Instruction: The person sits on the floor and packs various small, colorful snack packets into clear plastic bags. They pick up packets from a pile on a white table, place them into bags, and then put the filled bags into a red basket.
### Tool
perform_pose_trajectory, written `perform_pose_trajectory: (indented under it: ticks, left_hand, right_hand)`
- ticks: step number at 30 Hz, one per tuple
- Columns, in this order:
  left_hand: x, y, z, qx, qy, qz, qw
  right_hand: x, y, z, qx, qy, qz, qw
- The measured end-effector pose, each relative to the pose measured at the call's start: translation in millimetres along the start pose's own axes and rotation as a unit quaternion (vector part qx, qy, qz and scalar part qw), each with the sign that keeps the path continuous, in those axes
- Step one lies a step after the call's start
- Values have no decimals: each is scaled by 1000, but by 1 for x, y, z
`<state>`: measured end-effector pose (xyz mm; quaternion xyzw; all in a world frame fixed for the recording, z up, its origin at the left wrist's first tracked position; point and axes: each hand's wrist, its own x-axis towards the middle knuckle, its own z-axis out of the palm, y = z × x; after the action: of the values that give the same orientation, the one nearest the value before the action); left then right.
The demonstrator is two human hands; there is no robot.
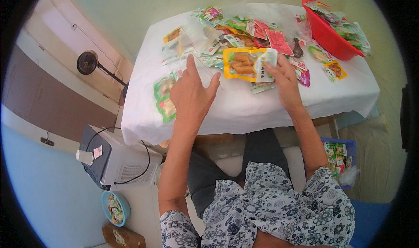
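My right hand (284, 79) pinches the right end of a yellow-edged snack pouch (243, 64), which shows brown food through a clear window. The pouch is held above the table's near half. To its left is my left hand (191, 91), back upward, with index finger and thumb spread wide. A clear plastic bag (201, 63) with a thin red line lies against that hand; its other fingers are hidden, so a grip on the bag cannot be made out. Green-edged food packs (165, 99) lie partly behind the left hand.
A white-clothed table (235, 114) carries a heap of snack packs (245, 32) toward the back. At the right corner a red basin (324, 35) leans, full of packs. A blue crate (352, 150) stands low right; a light-blue basin (126, 203) and white appliance (131, 163) stand left.
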<state>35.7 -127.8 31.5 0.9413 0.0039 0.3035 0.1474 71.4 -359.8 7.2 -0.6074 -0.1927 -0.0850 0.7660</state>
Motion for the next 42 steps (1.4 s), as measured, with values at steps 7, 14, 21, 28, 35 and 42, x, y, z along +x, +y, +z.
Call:
perform_pose_trajectory:
  ticks: [7,14,21,28,35,42]
  left_hand:
    - [-3,-12,19,-129,-9,-13,991]
    - [-10,-20,-14,-167,19,-21,986]
    - [-14,-31,-6,-174,65,17,983]
    - [-12,-20,-7,-226,62,33,972]
    - [-7,-20,-7,-248,106,41,962]
    - [-1,-8,-12,-224,134,77,962]
  right_hand:
    - [8,-2,25,33,-28,14,999]
    - [20,8,52,-8,-82,-3,997]
    - [28,6,84,61,-120,103,986]
    - [37,6,76,33,-109,81,990]
    - [25,20,95,5,-181,124,976]
    - [48,44,117,72,-204,204,955]
